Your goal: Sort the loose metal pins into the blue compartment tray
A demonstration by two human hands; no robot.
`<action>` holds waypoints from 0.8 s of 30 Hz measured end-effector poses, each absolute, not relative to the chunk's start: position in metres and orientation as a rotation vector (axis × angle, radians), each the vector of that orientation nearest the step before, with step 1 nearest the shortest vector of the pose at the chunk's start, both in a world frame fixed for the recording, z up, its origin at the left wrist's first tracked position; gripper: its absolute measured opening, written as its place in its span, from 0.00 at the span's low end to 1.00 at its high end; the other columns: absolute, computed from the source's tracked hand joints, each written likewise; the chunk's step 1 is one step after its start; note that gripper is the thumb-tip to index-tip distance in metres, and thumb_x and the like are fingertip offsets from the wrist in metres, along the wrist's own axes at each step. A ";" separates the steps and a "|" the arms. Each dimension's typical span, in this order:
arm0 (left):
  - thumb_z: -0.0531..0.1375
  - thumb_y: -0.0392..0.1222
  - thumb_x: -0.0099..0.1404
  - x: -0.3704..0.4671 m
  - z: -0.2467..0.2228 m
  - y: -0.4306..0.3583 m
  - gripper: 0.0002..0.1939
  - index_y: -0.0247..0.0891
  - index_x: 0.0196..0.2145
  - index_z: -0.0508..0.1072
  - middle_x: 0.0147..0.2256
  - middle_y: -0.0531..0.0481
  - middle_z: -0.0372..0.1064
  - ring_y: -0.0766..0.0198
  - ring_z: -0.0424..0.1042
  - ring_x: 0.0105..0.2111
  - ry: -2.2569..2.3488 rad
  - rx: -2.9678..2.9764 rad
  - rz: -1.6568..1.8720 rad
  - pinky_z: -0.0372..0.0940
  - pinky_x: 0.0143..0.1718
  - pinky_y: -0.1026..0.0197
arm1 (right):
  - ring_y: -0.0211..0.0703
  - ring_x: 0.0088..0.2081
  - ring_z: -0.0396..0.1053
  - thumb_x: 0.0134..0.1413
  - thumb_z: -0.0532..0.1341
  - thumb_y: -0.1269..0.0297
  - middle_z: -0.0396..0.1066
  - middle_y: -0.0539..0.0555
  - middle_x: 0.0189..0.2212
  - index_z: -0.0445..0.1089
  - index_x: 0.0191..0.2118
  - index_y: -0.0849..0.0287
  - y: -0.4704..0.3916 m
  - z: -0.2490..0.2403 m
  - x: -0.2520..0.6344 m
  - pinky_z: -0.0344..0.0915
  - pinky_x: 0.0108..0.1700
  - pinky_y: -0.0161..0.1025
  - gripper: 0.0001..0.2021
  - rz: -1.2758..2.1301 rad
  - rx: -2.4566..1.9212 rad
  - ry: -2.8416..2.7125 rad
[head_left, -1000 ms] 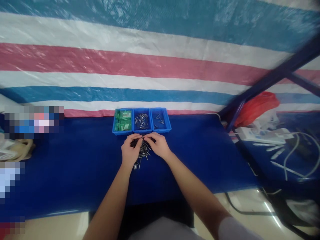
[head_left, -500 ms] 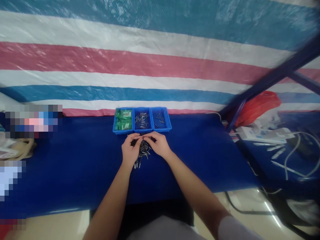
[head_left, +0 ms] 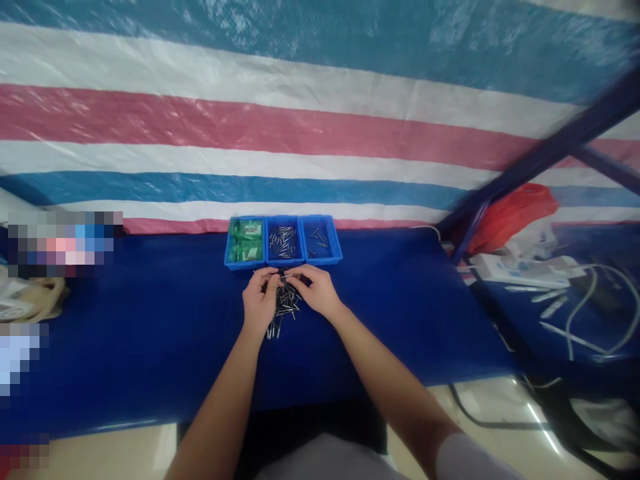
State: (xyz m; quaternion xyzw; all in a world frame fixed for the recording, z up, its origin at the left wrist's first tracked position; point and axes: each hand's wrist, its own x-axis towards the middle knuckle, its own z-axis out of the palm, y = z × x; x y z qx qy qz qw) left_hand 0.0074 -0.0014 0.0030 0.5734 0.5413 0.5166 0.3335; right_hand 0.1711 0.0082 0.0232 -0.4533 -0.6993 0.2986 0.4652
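Observation:
Both hands hover close together over a loose pile of thin metal pins (head_left: 286, 307) on the blue tabletop. My right hand (head_left: 315, 287) is closed in a pinch, with a small metal pin (head_left: 287, 276) at its fingertips. Thumb and fingers of my left hand (head_left: 260, 293) are pinched beside that pin; what they hold is too small to make out. Just beyond the hands sit three joined blue bins: the left bin (head_left: 245, 265) with green packets (head_left: 246, 241), the middle bin (head_left: 285, 261) with many pins, the right bin (head_left: 330, 253) with several.
The blue table (head_left: 165, 333) runs along a striped tarp (head_left: 300, 133). On the right are a dark metal frame post (head_left: 473, 230), a red bag (head_left: 515, 213), a white power strip (head_left: 520, 268) and cables. A tan basket (head_left: 50, 300) stands at the left.
My fingertips have parted slightly, and a metal pin now shows between them. The hands stay over the pile; the bins look unchanged.

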 end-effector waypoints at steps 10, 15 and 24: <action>0.64 0.46 0.62 0.012 0.013 -0.004 0.15 0.40 0.46 0.73 0.42 0.47 0.78 0.60 0.77 0.46 1.422 1.535 1.405 0.68 0.53 0.53 | 0.42 0.37 0.75 0.61 0.62 0.65 0.78 0.53 0.34 0.77 0.36 0.56 0.010 0.022 0.172 0.70 0.43 0.39 0.06 0.698 -1.136 -1.753; 0.65 0.45 0.61 0.012 0.011 -0.004 0.14 0.40 0.44 0.74 0.41 0.48 0.78 0.60 0.77 0.45 1.440 1.552 1.436 0.68 0.51 0.54 | 0.42 0.37 0.74 0.62 0.61 0.65 0.78 0.53 0.34 0.77 0.36 0.56 0.009 0.022 0.172 0.70 0.44 0.40 0.07 0.687 -1.130 -1.795; 0.63 0.47 0.62 0.008 0.006 0.000 0.12 0.40 0.42 0.74 0.37 0.49 0.77 0.61 0.76 0.40 1.433 1.524 1.410 0.68 0.48 0.56 | 0.41 0.34 0.74 0.59 0.65 0.64 0.79 0.53 0.36 0.78 0.40 0.54 0.008 0.025 0.170 0.70 0.38 0.38 0.06 0.719 -1.113 -1.747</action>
